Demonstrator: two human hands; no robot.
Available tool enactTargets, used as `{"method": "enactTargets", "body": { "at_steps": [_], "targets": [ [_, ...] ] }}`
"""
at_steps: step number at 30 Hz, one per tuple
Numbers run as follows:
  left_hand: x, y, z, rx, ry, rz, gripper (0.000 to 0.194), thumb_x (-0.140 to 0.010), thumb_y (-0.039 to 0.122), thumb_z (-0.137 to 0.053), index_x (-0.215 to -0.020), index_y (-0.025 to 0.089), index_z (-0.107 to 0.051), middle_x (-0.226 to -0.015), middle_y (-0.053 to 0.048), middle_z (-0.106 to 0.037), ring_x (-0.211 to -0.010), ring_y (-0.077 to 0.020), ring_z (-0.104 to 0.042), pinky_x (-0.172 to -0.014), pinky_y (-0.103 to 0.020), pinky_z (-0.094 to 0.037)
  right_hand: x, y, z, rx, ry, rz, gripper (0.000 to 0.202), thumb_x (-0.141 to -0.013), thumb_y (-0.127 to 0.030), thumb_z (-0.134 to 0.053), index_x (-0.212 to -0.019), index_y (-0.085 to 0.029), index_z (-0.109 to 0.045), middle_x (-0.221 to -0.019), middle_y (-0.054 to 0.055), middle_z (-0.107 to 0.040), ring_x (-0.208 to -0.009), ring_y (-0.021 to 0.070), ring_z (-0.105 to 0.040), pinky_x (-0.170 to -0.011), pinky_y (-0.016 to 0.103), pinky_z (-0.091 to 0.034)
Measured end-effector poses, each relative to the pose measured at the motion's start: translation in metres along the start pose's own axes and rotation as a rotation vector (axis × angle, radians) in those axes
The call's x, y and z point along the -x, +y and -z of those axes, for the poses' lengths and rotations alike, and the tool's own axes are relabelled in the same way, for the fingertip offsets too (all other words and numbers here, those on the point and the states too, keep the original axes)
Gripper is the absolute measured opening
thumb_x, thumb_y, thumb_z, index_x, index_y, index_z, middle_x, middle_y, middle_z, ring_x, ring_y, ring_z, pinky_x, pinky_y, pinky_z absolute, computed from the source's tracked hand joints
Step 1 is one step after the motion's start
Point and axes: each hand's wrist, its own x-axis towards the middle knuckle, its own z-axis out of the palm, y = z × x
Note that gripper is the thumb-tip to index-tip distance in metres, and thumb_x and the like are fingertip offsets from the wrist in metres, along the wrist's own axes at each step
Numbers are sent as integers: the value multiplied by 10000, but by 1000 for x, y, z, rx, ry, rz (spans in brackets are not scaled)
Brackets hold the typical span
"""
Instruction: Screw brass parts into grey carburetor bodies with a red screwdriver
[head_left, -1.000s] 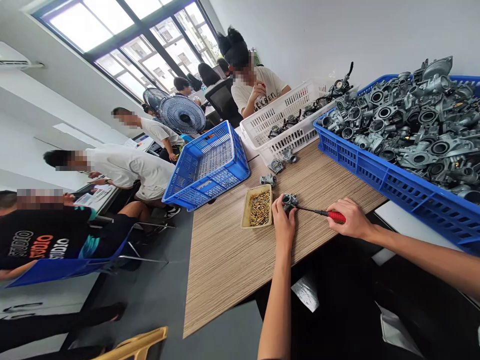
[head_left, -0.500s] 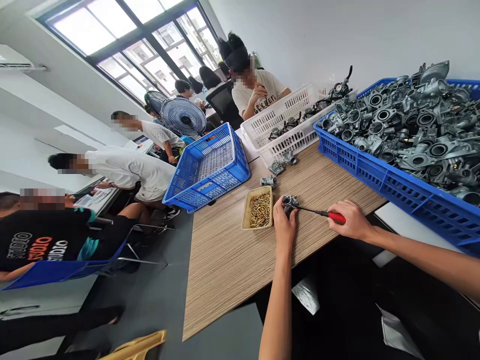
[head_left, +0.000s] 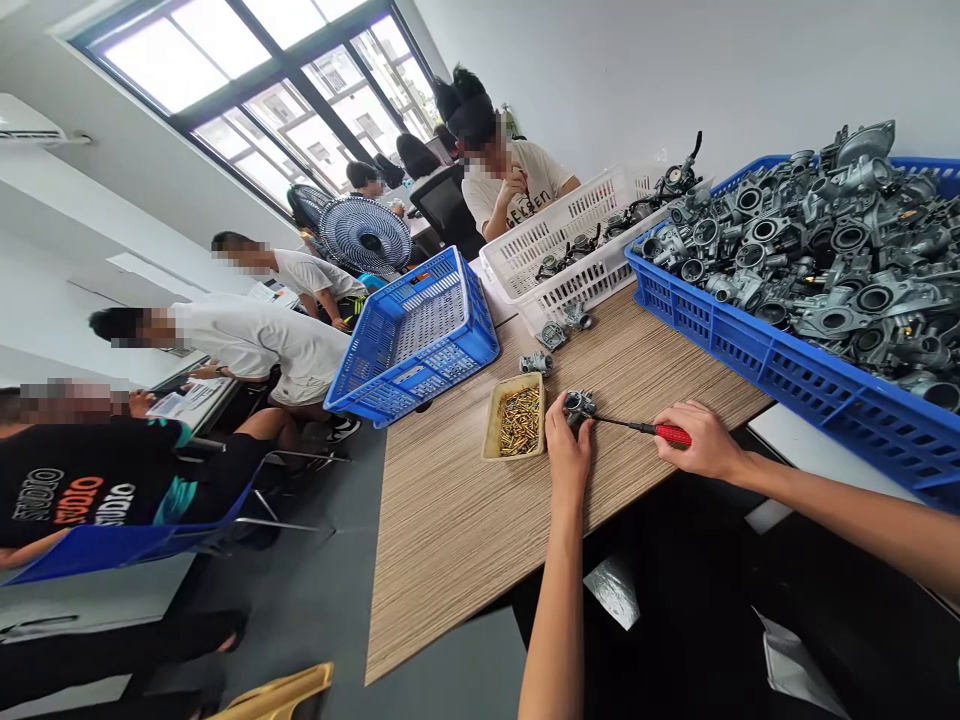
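My left hand (head_left: 568,446) grips a small grey metal carburetor body (head_left: 580,404) on the wood-grain table (head_left: 450,520). The red handle of a screwdriver (head_left: 673,435) is held in my right hand (head_left: 697,440), and its dark shaft reaches left to the side of the metal part; the exact contact of the tip is too small to make out. Just left of my left hand stands a cream tray (head_left: 491,425) with many small brass pieces (head_left: 520,420). Loose metal bodies (head_left: 537,363) lie behind the tray.
A blue crate (head_left: 750,365) heaped with metal bodies stands at the right. Behind the table are a white basket (head_left: 540,300) holding parts and an empty blue crate (head_left: 420,375). A person (head_left: 517,190) sits across, others at the left near fans (head_left: 365,237).
Both hands, the metal part and the screwdriver hold nearly the same places. At the left, a seated person in black has shifted slightly.
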Motion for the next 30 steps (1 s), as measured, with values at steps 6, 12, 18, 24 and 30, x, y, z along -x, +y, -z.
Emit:
{"method": "enactTargets", "body": {
  "at_steps": [6,12,18,24,30],
  "targets": [
    [0,-1,0,-2,-2,-6,617,-949,197,-669,-1521,232,-440,-1408,-147,-576,-1264,-275,-615,-1167,-526,-492,-1,-2,1,-1,9,-2,92,-859,-192,-655,-913,-248,-606,-787,5,-695,-730,212,-654,-783,373,-501],
    [0,-2,0,-5,2,-15,619,-949,200,-671,-1522,229,-437,-1402,-148,-581,-1271,-276,-610,-1162,-522,-496,-1,-3,1,-2,14,-2,91,-859,-189,-652,-911,-246,-605,-787,3,-699,-731,208,-655,-792,374,-509],
    [-1,-2,0,-7,-3,-18,613,-955,207,-662,-1523,234,-434,-1406,-147,-579,-1299,-282,-600,-1167,-516,-494,-1,-2,1,-5,2,-20,93,-856,-191,-654,-909,-253,-610,-791,6,-709,-731,214,-662,-796,381,-517],
    [-1,0,1,6,0,-8,606,-957,217,-658,-1522,237,-439,-1399,-148,-578,-1301,-287,-604,-1170,-524,-488,0,0,1,-8,-12,-42,82,-853,-201,-656,-908,-252,-622,-795,8,-716,-733,217,-668,-795,390,-521],
    [-1,0,1,0,0,-5,620,-948,208,-668,-1524,234,-438,-1397,-145,-583,-1262,-280,-617,-1159,-520,-496,1,0,0,-18,-18,-34,76,-872,-207,-655,-919,-254,-618,-811,7,-721,-743,219,-676,-794,388,-526]
  ]
}}
